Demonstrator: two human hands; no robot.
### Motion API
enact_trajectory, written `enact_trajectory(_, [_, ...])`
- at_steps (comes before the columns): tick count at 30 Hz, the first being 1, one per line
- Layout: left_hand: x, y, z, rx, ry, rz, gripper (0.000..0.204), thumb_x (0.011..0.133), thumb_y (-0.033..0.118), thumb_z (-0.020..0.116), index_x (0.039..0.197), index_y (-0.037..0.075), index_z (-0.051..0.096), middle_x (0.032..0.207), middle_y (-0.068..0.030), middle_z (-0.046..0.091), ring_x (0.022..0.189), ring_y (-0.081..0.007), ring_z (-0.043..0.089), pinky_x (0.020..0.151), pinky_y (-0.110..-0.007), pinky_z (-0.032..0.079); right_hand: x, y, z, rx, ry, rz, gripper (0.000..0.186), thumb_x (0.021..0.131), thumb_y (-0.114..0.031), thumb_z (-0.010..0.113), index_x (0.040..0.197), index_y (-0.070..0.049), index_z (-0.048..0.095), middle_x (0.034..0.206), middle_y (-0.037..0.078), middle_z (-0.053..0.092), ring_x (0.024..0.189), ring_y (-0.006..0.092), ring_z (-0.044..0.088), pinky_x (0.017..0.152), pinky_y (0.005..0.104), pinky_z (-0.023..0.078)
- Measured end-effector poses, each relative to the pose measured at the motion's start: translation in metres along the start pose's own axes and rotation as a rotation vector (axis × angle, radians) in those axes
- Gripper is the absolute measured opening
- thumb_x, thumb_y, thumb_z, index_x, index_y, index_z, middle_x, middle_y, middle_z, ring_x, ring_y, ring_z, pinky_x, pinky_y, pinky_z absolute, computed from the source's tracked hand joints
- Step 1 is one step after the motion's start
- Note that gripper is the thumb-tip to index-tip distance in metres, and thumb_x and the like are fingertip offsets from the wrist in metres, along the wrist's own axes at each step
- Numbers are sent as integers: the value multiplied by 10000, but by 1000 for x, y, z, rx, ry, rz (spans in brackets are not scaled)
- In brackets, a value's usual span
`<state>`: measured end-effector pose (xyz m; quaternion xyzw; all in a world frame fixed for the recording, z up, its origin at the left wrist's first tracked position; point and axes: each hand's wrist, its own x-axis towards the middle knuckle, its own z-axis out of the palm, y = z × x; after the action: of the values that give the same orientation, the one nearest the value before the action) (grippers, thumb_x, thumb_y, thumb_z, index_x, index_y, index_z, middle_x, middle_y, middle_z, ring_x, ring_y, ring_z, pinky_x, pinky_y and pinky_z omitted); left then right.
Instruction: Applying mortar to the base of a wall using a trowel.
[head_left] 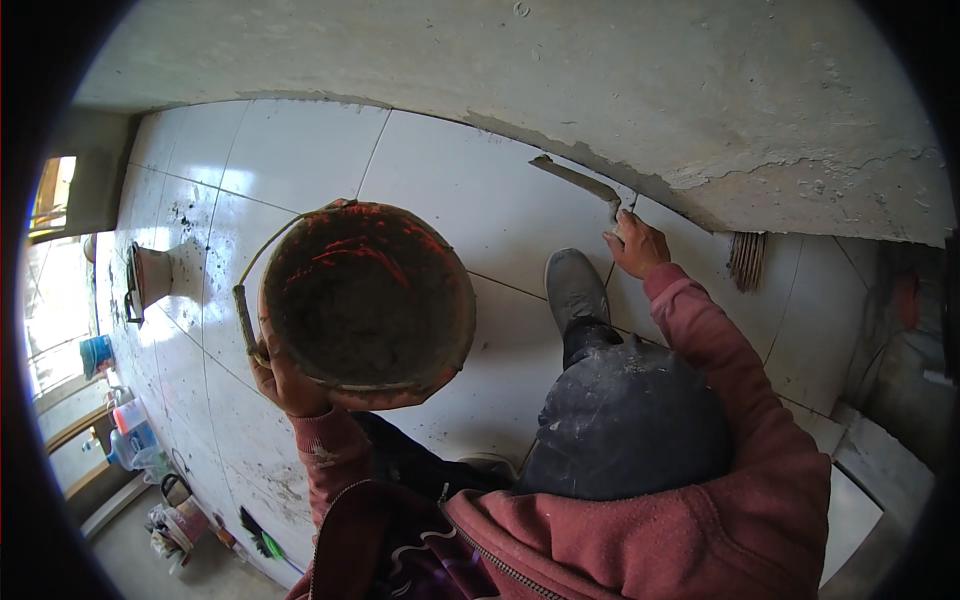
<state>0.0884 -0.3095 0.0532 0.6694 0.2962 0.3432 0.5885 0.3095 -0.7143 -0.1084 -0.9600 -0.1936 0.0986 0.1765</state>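
Observation:
A round bucket (440, 385) with a mortar-smeared rim and a wire handle is tipped toward me. Grey wet mortar (350, 310) lies inside it, and streaks of red wall show through the coating. My left hand (290, 375) is closed on the bucket's near left rim, beside the hanging handle. Out to the right, my right hand (640, 245) is wrapped round the grip of a trowel (580, 180). The trowel's mortar-covered blade appears nearly edge-on, close to the foot of the wall; whether it touches the tiles I cannot tell.
A plastered wall (600, 70) rises along the far side of the white tiled floor (440, 160). Against it sits a bundle of stiff bristles (747, 262). A smaller bucket (150, 275) stands at left, above bottles and bags (135, 430). My shoe (575, 285) is between my hands.

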Motion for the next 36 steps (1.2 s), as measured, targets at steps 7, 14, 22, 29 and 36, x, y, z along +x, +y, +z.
enact_trajectory(7, [-2, 7, 13, -66, 69, 5, 196, 878, 135, 484, 959, -22, 570, 849, -54, 601, 735, -103, 551, 663, -224, 440, 43, -22, -9, 59, -219, 113, 409, 807, -342, 513, 1066, -25, 490, 1022, 209, 566, 923, 352, 556, 784, 419, 449])
enact_trajectory(14, [0, 2, 0, -71, 44, -3, 190, 877, 139, 493, 950, -17, 572, 802, -35, 601, 684, -80, 541, 610, -186, 421, 49, -18, -3, 27, 103, -53, 425, 816, -354, 498, 1074, -16, 495, 1025, 217, 569, 926, 352, 559, 787, 413, 451])
enact_trajectory(22, [0, 4, 9, -67, 34, 35, 208, 882, 132, 473, 956, -35, 573, 815, -42, 600, 687, -81, 538, 618, -199, 427, 62, -22, 13, -83, -133, -47, 402, 818, -355, 491, 1060, -37, 442, 986, 175, 579, 892, 337, 572, 754, 409, 467])
enact_trajectory(29, [-1, 7, 10, -68, -4, 4, 268, 882, 119, 450, 1065, -42, 563, 902, -57, 603, 761, -96, 546, 675, -214, 428, 70, -26, 13, -66, -145, 33, 460, 816, -356, 493, 1138, -32, 435, 1012, 195, 572, 905, 337, 569, 762, 411, 467])
enact_trajectory(36, [-2, 2, 2, -68, 0, 40, 287, 874, 106, 452, 1086, -66, 541, 982, -103, 604, 848, -139, 571, 747, -242, 444, 66, -45, 16, 97, 204, -153, 443, 819, -343, 491, 1121, -23, 440, 1000, 203, 572, 895, 345, 571, 748, 421, 466])
